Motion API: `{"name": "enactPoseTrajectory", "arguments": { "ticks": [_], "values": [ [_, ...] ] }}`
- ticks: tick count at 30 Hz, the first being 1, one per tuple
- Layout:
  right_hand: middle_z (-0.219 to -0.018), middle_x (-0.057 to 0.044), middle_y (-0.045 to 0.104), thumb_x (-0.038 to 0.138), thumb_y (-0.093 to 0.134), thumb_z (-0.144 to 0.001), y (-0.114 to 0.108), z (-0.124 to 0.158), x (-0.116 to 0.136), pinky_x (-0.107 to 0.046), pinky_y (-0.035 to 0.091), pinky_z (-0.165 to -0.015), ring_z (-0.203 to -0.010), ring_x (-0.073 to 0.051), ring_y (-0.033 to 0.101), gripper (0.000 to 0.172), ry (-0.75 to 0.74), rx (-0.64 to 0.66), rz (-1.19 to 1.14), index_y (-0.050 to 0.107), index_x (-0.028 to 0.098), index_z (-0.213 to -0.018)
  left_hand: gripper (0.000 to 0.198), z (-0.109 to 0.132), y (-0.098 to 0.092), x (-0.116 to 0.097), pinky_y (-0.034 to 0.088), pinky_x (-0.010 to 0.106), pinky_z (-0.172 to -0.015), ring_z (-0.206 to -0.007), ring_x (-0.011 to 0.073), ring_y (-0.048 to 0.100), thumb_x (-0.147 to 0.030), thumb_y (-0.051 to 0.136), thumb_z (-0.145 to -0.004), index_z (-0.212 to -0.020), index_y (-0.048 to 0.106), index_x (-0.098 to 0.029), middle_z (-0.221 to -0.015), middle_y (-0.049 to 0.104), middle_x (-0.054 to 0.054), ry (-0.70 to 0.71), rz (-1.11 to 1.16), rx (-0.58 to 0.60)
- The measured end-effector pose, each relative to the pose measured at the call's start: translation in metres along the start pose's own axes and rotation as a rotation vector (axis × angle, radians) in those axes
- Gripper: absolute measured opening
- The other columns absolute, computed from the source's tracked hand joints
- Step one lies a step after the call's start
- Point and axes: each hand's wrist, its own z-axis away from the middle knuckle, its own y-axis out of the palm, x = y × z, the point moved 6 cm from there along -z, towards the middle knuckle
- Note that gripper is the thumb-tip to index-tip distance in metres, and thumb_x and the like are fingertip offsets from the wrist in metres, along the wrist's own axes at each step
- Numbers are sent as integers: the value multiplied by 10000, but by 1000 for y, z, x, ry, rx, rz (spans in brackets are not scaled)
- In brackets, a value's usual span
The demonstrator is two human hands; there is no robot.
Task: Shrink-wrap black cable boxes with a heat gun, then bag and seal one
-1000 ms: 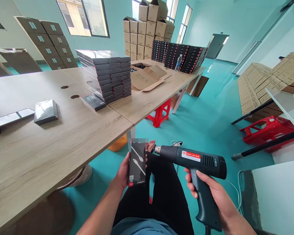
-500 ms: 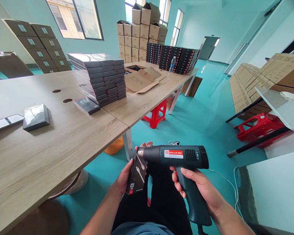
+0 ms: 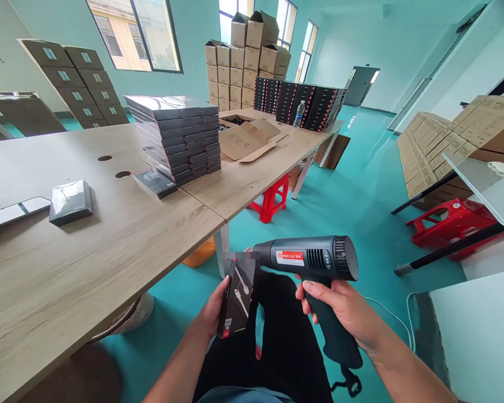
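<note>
In my left hand (image 3: 213, 309) is a slim black box (image 3: 237, 299) with a cable pictured on its front and red patches at its ends. My fingers close around its left side, and it stands tilted over my lap. My right hand (image 3: 336, 310) grips the handle of a dark heat gun (image 3: 306, 258) with a red and white label. The gun points left, its nozzle close to the top of the box. A blurred patch covers the nozzle tip, so I cannot tell whether it touches the box.
On the wooden table (image 3: 151, 240) stand a stack of dark wrapped boxes (image 3: 185, 140), a single wrapped box (image 3: 70, 201), a phone (image 3: 17, 214) and an opened carton (image 3: 247, 140). Red stools (image 3: 449, 224) and stacked cartons (image 3: 437, 145) flank the floor. A white cord trails at right.
The heat gun has tipped, its rear turning more toward me, and its nozzle has shifted up and right from the box's front to near its top edge. The box stays in my left hand.
</note>
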Motion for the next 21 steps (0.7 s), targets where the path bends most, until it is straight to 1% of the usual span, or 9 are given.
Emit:
{"name": "enactPoseTrajectory", "arguments": {
  "ticks": [3, 4, 7, 9, 12, 14, 16, 18, 21],
  "values": [
    [-914, -62, 697, 520, 695, -802, 5, -1, 0, -315, 521, -616, -733, -180, 633, 378, 14, 77, -22, 704, 172, -951, 494, 1, -1, -1, 583, 353, -819, -877, 261, 726, -468, 527, -966, -1163, 679, -42, -1048, 743, 182, 12, 11, -11],
    [-893, -60, 695, 520, 693, -803, 4, -3, 1, -317, 521, -617, -721, -178, 630, 380, 16, 67, -16, 703, 168, -947, 492, 1, -1, -2, 583, 356, -817, -871, 262, 727, -467, 526, -965, -1164, 680, -45, -1049, 743, 183, 21, 15, -18],
    [-796, -46, 677, 524, 668, -818, -3, -7, 3, -317, 520, -634, -693, -169, 613, 374, 21, -36, 21, 694, 160, -902, 515, 1, -2, -2, 584, 370, -824, -883, 272, 726, -473, 529, -962, -1208, 660, -39, -1087, 732, 195, 6, 10, -8],
    [-813, -50, 675, 526, 650, -825, -2, -6, 5, -319, 521, -642, -722, -179, 616, 369, 12, -25, 41, 687, 165, -890, 524, 0, -2, -2, 584, 375, -830, -885, 275, 727, -470, 544, -956, -1218, 652, -30, -1087, 731, 201, 0, 9, 1],
    [-771, -42, 664, 515, 626, -830, 14, 6, 2, -327, 516, -653, -720, -188, 617, 345, 31, 153, 167, 686, 177, -864, 482, -4, -5, -6, 591, 383, -810, -860, 272, 734, -459, 556, -951, -1203, 665, -63, -1041, 748, 176, 47, 31, -12],
    [-675, -19, 628, 465, 644, -812, 27, 19, -6, -320, 494, -625, -641, -169, 587, 284, 118, 296, 326, 665, 182, -787, 494, -7, -6, -8, 591, 397, -821, -883, 278, 734, -486, 536, -953, -1203, 668, -80, -1065, 745, 174, 70, 46, -2],
    [-631, -5, 599, 417, 669, -786, 35, 27, -12, -308, 467, -587, -586, -150, 551, 242, 196, 386, 430, 633, 185, -726, 537, -8, -5, -9, 586, 408, -841, -932, 293, 728, -521, 511, -955, -1211, 663, -74, -1111, 731, 188, 77, 43, 14],
    [-646, -12, 605, 436, 662, -789, 36, 23, -9, -308, 474, -590, -602, -155, 561, 260, 178, 367, 403, 638, 183, -736, 529, -8, -5, -10, 590, 408, -825, -928, 301, 730, -513, 511, -956, -1211, 661, -74, -1097, 735, 187, 87, 27, 4],
    [-731, -36, 644, 526, 617, -816, 22, -1, 9, -323, 515, -638, -699, -185, 611, 355, 15, 189, 232, 672, 176, -841, 504, -6, -2, -10, 598, 397, -788, -869, 294, 739, -481, 509, -963, -1200, 662, -63, -1057, 745, 180, 81, 20, -12]
  ]
}}
